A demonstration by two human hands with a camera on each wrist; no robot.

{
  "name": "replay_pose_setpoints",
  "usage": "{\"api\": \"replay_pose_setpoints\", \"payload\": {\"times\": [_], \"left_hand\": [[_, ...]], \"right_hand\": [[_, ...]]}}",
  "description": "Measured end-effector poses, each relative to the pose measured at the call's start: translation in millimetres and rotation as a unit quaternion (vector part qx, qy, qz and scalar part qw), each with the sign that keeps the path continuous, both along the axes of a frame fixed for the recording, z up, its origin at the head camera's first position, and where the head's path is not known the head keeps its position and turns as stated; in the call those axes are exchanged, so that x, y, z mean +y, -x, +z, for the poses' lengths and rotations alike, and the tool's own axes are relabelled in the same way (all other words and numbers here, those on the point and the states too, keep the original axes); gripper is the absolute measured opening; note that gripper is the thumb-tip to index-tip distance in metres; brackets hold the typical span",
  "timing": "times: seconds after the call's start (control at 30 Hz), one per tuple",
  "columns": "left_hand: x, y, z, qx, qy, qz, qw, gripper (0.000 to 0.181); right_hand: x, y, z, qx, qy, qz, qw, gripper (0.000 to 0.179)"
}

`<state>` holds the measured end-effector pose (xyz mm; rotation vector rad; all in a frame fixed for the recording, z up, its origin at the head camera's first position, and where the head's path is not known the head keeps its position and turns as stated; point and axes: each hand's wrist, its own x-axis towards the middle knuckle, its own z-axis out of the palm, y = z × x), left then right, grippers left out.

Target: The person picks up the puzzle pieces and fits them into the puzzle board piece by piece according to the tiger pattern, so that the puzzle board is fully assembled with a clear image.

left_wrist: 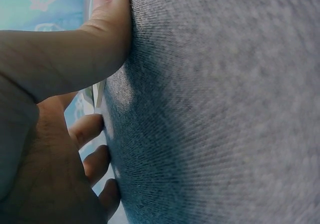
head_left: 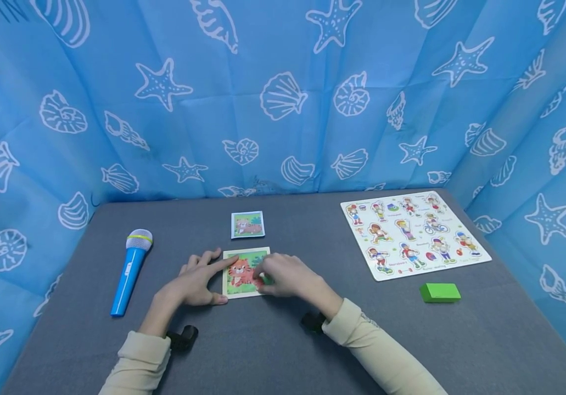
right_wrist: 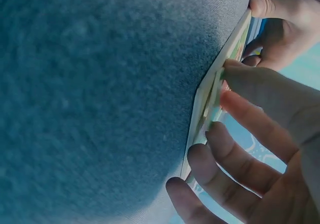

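Observation:
A small square jigsaw puzzle (head_left: 240, 269) with a tiger picture and a pale border lies flat between both hands. My left hand (head_left: 195, 281) has its index finger laid across the picture's upper left, its thumb at the lower left corner. With thumb and fingertips, my right hand (head_left: 287, 274) pinches a thin puzzle piece (right_wrist: 215, 97) at the right side of the puzzle. In the right wrist view that piece tilts up from the board. The left wrist view shows the left thumb (left_wrist: 107, 39) close over the grey cloth, with the board's edge partly hidden behind it.
Behind the puzzle lies a smaller picture puzzle (head_left: 247, 225). A blue toy microphone (head_left: 129, 280) is at the left. To the right are a white board of sports figures (head_left: 391, 219) and a green block (head_left: 440, 292). A blue shell-print curtain (head_left: 283, 137) borders the grey table (head_left: 263, 351).

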<state>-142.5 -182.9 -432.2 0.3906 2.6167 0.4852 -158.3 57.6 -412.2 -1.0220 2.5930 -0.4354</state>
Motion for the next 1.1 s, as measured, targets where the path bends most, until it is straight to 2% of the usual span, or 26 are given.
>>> {"api": "replay_pose_setpoints", "payload": {"times": [0.23, 0.5, 0.6, 0.67, 0.9, 1.1], "left_hand": [[0.2, 0.6, -1.1, 0.000, 0.001, 0.000, 1.0000, 0.090], [-0.2, 0.7, -0.9, 0.000, 0.001, 0.000, 1.0000, 0.090], [-0.3, 0.8, -0.8, -0.001, 0.000, -0.002, 1.0000, 0.090], [-0.6, 0.9, -1.2, 0.001, -0.002, -0.004, 1.0000, 0.090], [-1.3, 0.7, -1.8, 0.003, -0.008, -0.004, 1.0000, 0.090], [-1.6, 1.1, -3.3, 0.005, -0.007, -0.005, 0.9999, 0.090]], "right_hand": [[1.5, -1.4, 0.0, -0.023, 0.017, -0.043, 0.9987, 0.018], [0.6, -5.3, -2.5, 0.029, 0.035, -0.123, 0.9913, 0.021], [0.7, -6.4, -2.6, 0.037, 0.044, -0.138, 0.9888, 0.023], [1.6, -6.6, -2.3, 0.037, 0.042, -0.131, 0.9898, 0.022], [4.7, -5.3, 0.1, 0.016, 0.018, -0.035, 0.9991, 0.027], [4.1, -6.0, -1.4, 0.027, 0.018, -0.015, 0.9994, 0.020]]}}
